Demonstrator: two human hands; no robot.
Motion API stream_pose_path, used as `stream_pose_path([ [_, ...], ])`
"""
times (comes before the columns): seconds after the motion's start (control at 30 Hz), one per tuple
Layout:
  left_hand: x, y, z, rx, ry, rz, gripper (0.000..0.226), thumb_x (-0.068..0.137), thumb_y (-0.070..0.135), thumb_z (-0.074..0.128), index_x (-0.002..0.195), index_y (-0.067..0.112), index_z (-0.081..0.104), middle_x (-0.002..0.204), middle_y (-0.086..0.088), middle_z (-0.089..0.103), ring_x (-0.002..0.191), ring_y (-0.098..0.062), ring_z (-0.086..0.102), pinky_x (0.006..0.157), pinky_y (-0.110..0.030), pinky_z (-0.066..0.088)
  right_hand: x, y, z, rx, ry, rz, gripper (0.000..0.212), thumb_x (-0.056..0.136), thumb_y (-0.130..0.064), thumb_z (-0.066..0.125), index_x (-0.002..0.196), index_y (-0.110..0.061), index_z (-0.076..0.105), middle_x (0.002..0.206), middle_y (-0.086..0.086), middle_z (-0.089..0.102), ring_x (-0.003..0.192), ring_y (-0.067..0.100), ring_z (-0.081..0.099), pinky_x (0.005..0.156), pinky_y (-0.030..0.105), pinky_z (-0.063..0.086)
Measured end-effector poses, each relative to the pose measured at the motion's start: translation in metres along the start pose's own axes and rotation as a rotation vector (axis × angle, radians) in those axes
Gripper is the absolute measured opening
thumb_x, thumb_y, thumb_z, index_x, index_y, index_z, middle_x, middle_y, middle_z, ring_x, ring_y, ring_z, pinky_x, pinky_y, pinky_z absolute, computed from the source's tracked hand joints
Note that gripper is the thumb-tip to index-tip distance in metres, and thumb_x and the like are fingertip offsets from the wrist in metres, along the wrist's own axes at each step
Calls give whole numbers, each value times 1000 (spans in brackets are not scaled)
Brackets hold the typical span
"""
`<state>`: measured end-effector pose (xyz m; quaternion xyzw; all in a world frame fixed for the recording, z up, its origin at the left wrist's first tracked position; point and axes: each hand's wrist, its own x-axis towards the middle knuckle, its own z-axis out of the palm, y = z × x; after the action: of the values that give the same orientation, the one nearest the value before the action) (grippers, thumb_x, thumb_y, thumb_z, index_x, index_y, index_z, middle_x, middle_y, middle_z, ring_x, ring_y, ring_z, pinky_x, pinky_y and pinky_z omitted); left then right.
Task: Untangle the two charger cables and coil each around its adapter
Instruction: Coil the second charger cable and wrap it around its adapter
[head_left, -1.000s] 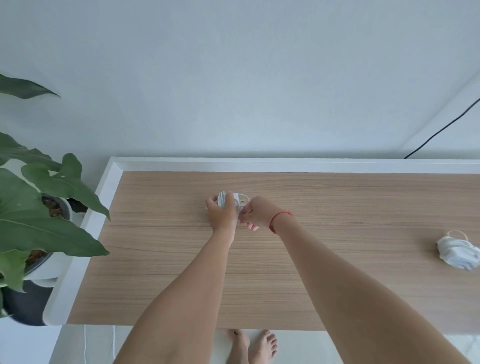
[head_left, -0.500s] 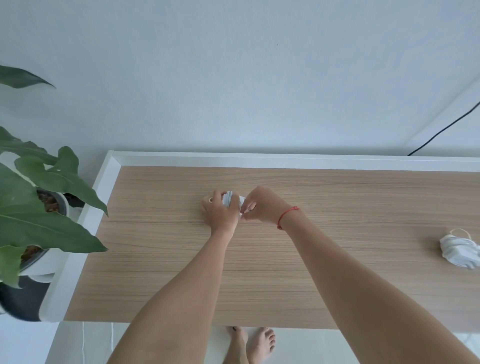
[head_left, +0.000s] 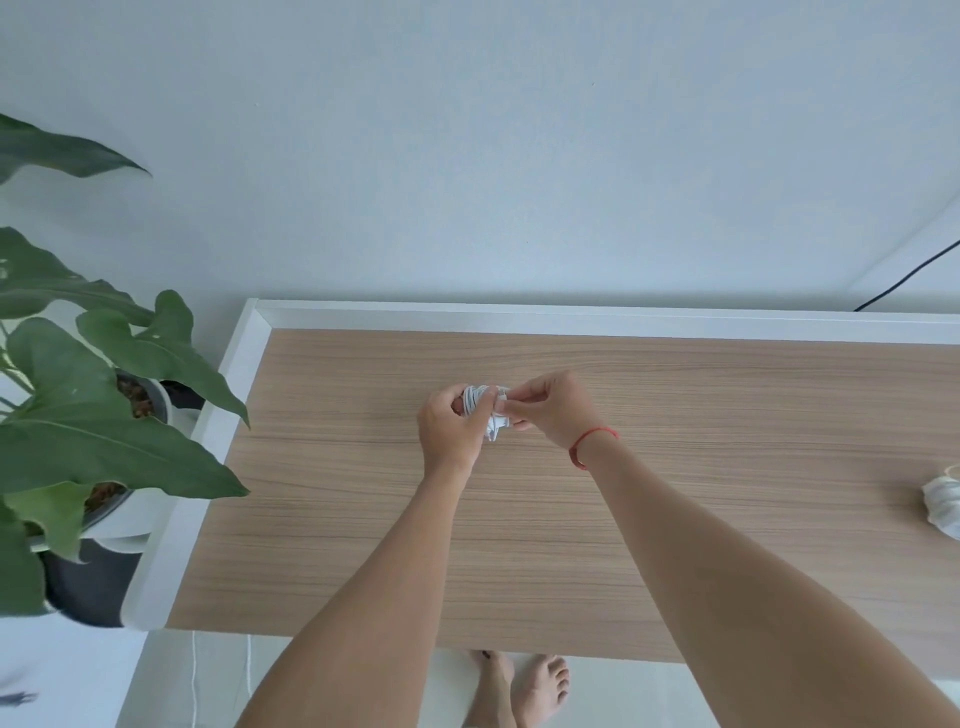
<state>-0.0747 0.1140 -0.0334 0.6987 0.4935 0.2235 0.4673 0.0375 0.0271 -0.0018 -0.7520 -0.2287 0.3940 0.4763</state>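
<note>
Over the middle of the wooden table (head_left: 571, 545) I hold a white adapter with its cable wound round it (head_left: 483, 410). My left hand (head_left: 451, 431) grips this bundle from the left, thumb over the coils. My right hand (head_left: 550, 413) pinches the cable end against the bundle's right side; my fingers hide most of the adapter. A second white adapter with its cable coiled round it (head_left: 943, 501) lies alone at the table's right edge, partly cut off by the frame.
A large potted plant (head_left: 88, 415) stands just off the table's left end, leaves reaching over the white rim (head_left: 208, 441). A black wire (head_left: 909, 278) runs down the wall at the far right. My bare feet (head_left: 519, 686) show below the near edge.
Both hands stayed together over the table's middle. My right hand has shifted its pinch on the cable end at the bundle, and the bundle has turned a little in my left hand.
</note>
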Motion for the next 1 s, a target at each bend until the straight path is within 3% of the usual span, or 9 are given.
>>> stream_pose_path([
  [0.1, 2, 4, -8, 33, -39, -23, 24, 77, 36, 75, 76, 12, 72, 66, -5, 67, 59, -12, 55, 56, -30, 46, 1, -4, -2, -103, -53, -16, 13, 82, -14, 76, 88, -3, 77, 80, 11, 74, 64, 8, 69, 65, 16, 56],
  [0.2, 4, 12, -20, 85, -154, -16, 14, 76, 27, 75, 78, 13, 76, 68, -3, 72, 59, -14, 63, 55, -26, 49, 5, -8, -6, -200, -102, 2, 16, 84, -14, 73, 95, -3, 76, 86, 11, 75, 72, 13, 71, 77, 24, 59],
  [0.4, 9, 20, -16, 188, -150, -8, 13, 75, 12, 68, 76, -1, 73, 74, -16, 71, 63, -20, 59, 61, -39, 53, -1, -15, -6, -268, -122, -35, 10, 81, -13, 74, 88, -6, 78, 72, 7, 70, 64, 11, 63, 73, 26, 57],
  [0.6, 14, 19, -16, 152, -232, 0, 9, 81, 8, 69, 83, 1, 75, 68, -7, 68, 56, -9, 55, 51, -15, 45, 2, -7, 0, -208, -139, -20, 2, 79, -14, 76, 79, -13, 78, 81, 11, 75, 83, 23, 73, 84, 36, 59],
  [0.7, 12, 16, -16, 116, -195, -25, 10, 80, 8, 69, 84, 0, 75, 76, -16, 72, 62, -20, 63, 63, -37, 60, -1, -4, 6, -117, -112, -12, 6, 79, -11, 75, 74, -13, 75, 79, 13, 75, 80, 24, 73, 79, 34, 60],
  [0.77, 13, 13, -14, 105, -178, -24, 11, 77, 7, 68, 80, -2, 73, 75, -20, 71, 64, -32, 67, 62, -49, 59, -8, -1, 6, 45, -93, 30, 4, 82, -6, 71, 79, -7, 72, 83, 16, 74, 77, 20, 73, 76, 28, 60],
  [0.87, 12, 13, -13, 103, -179, -16, 12, 76, 6, 65, 78, -4, 71, 74, -21, 70, 65, -35, 68, 59, -51, 58, -15, 9, 7, 189, 18, 93, 7, 88, -5, 62, 82, -6, 67, 80, 12, 70, 69, 17, 69, 74, 31, 61],
  [0.93, 12, 12, -12, 99, -173, -17, 11, 76, 5, 64, 77, -3, 71, 73, -21, 70, 64, -37, 68, 60, -51, 59, -18, 19, 10, 43, 75, 78, 7, 85, -4, 59, 83, -7, 65, 73, 7, 67, 64, 18, 65, 72, 34, 60],
  [1.0, 13, 9, -11, 104, -170, -9, 12, 72, 10, 63, 73, 1, 70, 71, -23, 68, 55, -30, 61, 60, -53, 58, -19, 26, 12, -261, 35, -28, 13, 82, -2, 57, 85, -9, 68, 79, 3, 64, 69, 18, 60, 69, 29, 54],
])
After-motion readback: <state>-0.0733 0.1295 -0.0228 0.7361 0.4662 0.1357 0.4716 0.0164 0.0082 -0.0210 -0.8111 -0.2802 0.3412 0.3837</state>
